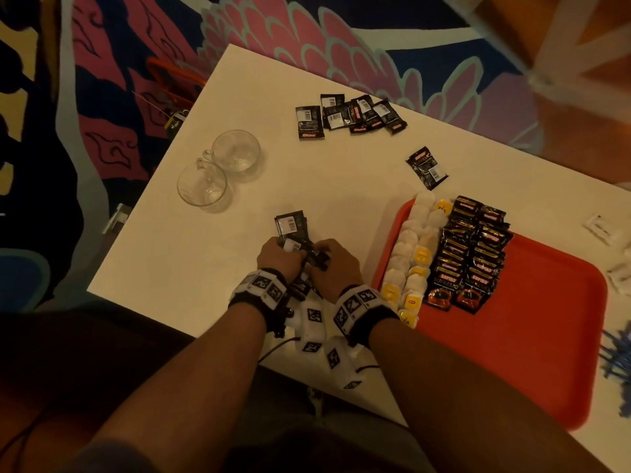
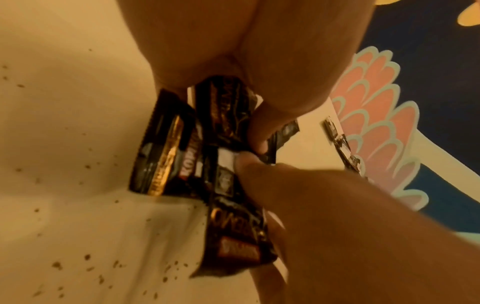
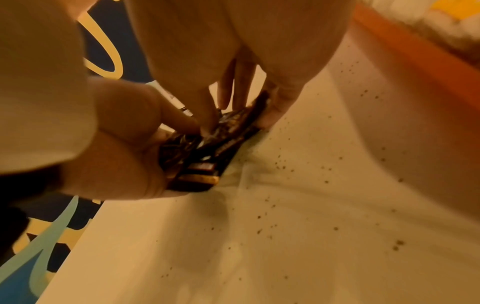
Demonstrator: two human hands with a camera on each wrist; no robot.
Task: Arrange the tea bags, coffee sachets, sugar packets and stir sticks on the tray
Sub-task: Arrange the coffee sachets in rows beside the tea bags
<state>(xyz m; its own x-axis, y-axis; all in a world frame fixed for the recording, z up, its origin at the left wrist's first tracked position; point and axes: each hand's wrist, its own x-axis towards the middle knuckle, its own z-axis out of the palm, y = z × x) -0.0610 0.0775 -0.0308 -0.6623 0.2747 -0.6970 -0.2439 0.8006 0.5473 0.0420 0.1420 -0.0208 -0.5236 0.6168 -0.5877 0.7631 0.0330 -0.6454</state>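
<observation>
Item: two glass cups [image 1: 218,169], empty, touching, near the table's [image 1: 205,254] left edge. Not part of the step; leave them alone.

Item: left hand [image 1: 280,257], near the front edge, fingers curled round a bundle of coffee sachets [image 1: 293,230]. The left wrist view shows the thumb and a fingertip pinching the foil, with several packs overlapping at odd angles.

Item: right hand [image 1: 336,264], just beside the left and touching the same bundle, fingers curled on its lower end. The right wrist view shows fingertips pressing among the packs.

Step in hand, as judged: squaring the bundle before it goes to the tray. Advice: tap the lower edges on the table so all packs line up, turn each to face the same way as the rows already laid, and keep the pinch firm, since slick foil is likely to fan out and slip.

Item: loose coffee sachets [image 1: 351,114], a scattered group near the far edge; one single sachet [image 1: 426,168] lies apart, near the tray's far corner. These are yet to be gathered.

Item: orange tray [image 1: 546,319] at the table's right side. Tea bags [image 1: 415,254] run in columns along its left edge; just beside them, two columns of arranged sachets [image 1: 473,250]. The tray's right half is bare.

Item: white packets [image 1: 601,230] and blue sticks [image 1: 618,353] beyond the tray's right edge, blurred; probably sugar and stirrers.
</observation>
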